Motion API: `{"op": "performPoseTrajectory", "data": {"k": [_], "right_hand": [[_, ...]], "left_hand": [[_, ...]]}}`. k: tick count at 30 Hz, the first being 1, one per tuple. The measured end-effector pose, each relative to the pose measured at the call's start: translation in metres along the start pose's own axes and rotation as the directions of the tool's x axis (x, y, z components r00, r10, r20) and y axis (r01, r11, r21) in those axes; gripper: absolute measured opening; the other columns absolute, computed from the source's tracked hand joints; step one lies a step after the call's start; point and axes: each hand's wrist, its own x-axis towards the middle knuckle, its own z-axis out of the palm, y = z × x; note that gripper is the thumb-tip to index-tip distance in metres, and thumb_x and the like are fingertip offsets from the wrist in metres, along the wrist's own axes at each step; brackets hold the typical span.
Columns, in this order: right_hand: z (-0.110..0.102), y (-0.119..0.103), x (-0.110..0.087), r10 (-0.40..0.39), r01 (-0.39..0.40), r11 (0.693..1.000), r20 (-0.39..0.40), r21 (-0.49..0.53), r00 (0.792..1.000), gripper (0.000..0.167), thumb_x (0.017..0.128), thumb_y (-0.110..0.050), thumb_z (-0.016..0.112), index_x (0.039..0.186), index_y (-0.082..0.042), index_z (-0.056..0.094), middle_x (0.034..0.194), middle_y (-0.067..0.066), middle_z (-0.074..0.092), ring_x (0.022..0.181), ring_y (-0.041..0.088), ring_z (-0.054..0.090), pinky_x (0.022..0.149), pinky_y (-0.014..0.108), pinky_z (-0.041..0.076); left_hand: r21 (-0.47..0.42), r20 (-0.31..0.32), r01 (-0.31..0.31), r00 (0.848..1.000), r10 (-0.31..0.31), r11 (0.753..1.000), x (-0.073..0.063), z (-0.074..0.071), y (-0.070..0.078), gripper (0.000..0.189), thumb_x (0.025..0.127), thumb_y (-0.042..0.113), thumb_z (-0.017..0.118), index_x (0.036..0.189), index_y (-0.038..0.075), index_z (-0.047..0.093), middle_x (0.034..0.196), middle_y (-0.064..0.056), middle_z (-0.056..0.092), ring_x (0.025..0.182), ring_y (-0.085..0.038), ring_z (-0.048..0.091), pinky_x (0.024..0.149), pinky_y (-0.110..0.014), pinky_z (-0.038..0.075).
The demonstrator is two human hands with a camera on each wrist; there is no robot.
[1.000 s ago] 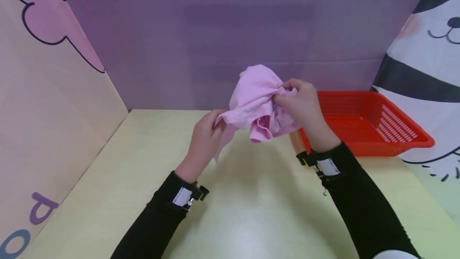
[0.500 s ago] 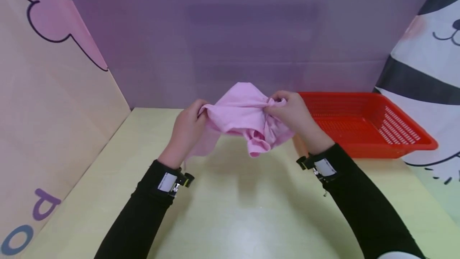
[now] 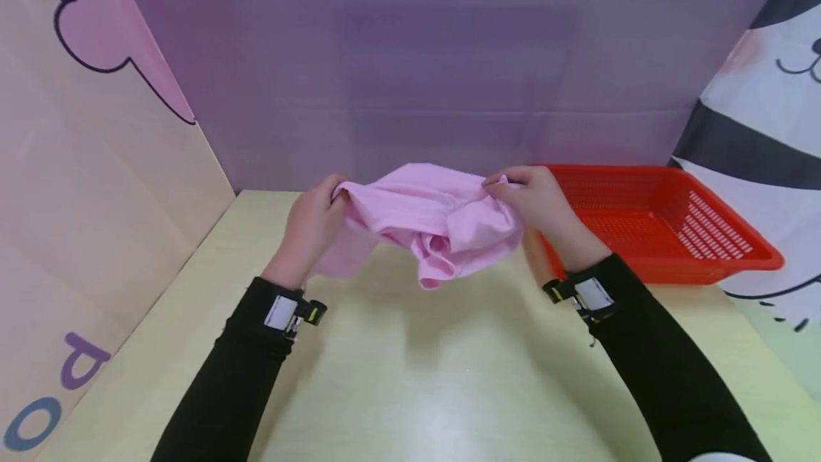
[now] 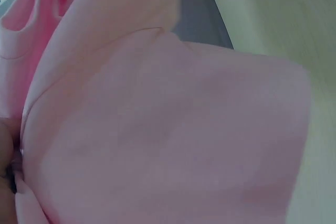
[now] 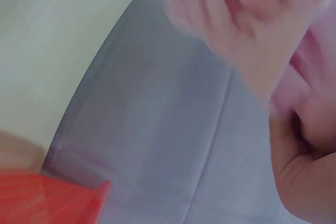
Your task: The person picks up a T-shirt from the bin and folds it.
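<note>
A crumpled pink cloth [image 3: 420, 209] is stretched between both hands above the table, with a rolled fold hanging from its lower middle. My left hand [image 3: 313, 223] pinches its left end, thumb on the near side. At the other end my right hand [image 3: 535, 198] pinches a bunched edge between thumb and fingers. In the left wrist view a broad smooth panel of the cloth [image 4: 173, 129], crossed by a seam, fills most of the frame and hides nearly all of that hand. Blurred folds of cloth [image 5: 252, 19] hang beside the curled right thumb and fingers in the right wrist view.
A red plastic basket [image 3: 667, 269] with perforated sides stands at the back right, just behind the right hand and wrist. The pale table [image 3: 423, 391] meets a purple backdrop [image 3: 449, 55] at its far edge. Printed panels rise on both sides.
My left hand has moved left and slightly toward me, spreading the cloth wider. The right hand has dropped a little. The cloth has lowered from a raised bunch into a wider, flatter hang.
</note>
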Motion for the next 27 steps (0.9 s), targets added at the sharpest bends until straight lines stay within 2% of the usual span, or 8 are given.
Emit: {"op": "performPoseTrajectory", "data": {"k": [3,5,10,14,20,27], "right_hand": [[-0.007,0.004,-0.001,0.004,-0.004,1.0,-0.03,-0.005,1.0,0.03,0.103,-0.022,0.066,0.124,-0.004,0.077,0.124,0.022,0.074,0.099,0.02,0.063,0.074,0.014,0.054],[-0.012,0.006,-0.001,0.016,-0.015,1.0,-0.059,0.008,0.998,0.03,0.103,-0.023,0.067,0.126,-0.005,0.077,0.124,0.021,0.075,0.098,0.016,0.063,0.07,0.012,0.054],[-0.022,0.009,-0.002,0.062,-0.059,0.998,-0.121,0.034,0.991,0.034,0.104,-0.027,0.066,0.13,-0.009,0.075,0.131,0.02,0.073,0.112,0.022,0.065,0.075,0.007,0.053],[-0.029,0.012,-0.004,0.096,-0.09,0.995,-0.136,0.046,0.986,0.037,0.105,-0.031,0.064,0.136,-0.012,0.072,0.138,0.02,0.069,0.119,0.025,0.061,0.077,0.006,0.052],[-0.037,0.018,-0.006,0.092,-0.09,0.996,-0.137,0.016,0.986,0.039,0.104,-0.035,0.065,0.137,-0.015,0.071,0.138,0.017,0.069,0.112,0.021,0.057,0.075,0.009,0.053],[-0.045,0.025,-0.008,0.07,-0.073,0.997,-0.106,-0.028,0.992,0.039,0.103,-0.036,0.066,0.137,-0.017,0.071,0.135,0.016,0.071,0.109,0.021,0.061,0.078,0.014,0.057]], "left_hand": [[0.005,-0.008,-0.002,1.0,0.002,1.0,0.001,-0.001,-0.005,0.03,0.11,0.019,0.047,0.127,0.002,0.065,0.125,-0.023,0.072,0.115,-0.043,0.068,0.1,-0.058,0.053],[0.013,-0.009,-0.006,1.0,0.006,1.0,0.0,-0.001,-0.008,0.031,0.11,0.02,0.046,0.127,0.002,0.065,0.125,-0.023,0.072,0.115,-0.044,0.067,0.1,-0.058,0.053],[0.02,-0.014,0.002,1.0,-0.002,1.0,-0.001,-0.005,-0.013,0.033,0.111,0.022,0.045,0.128,0.003,0.065,0.126,-0.024,0.071,0.117,-0.046,0.067,0.101,-0.059,0.051],[-0.017,-0.013,0.02,1.0,-0.021,1.0,0.0,-0.008,-0.015,0.033,0.111,0.022,0.045,0.129,0.001,0.064,0.127,-0.025,0.07,0.117,-0.046,0.066,0.103,-0.059,0.051],[-0.047,-0.011,0.026,1.0,-0.026,0.999,0.002,-0.01,-0.02,0.032,0.11,0.021,0.047,0.129,0.001,0.064,0.13,-0.025,0.069,0.121,-0.045,0.065,0.106,-0.059,0.05],[-0.083,-0.014,0.038,0.999,-0.039,0.996,0.003,-0.017,-0.028,0.031,0.111,0.02,0.047,0.128,-0.001,0.063,0.128,-0.026,0.069,0.116,-0.043,0.063,0.105,-0.059,0.05]]}}
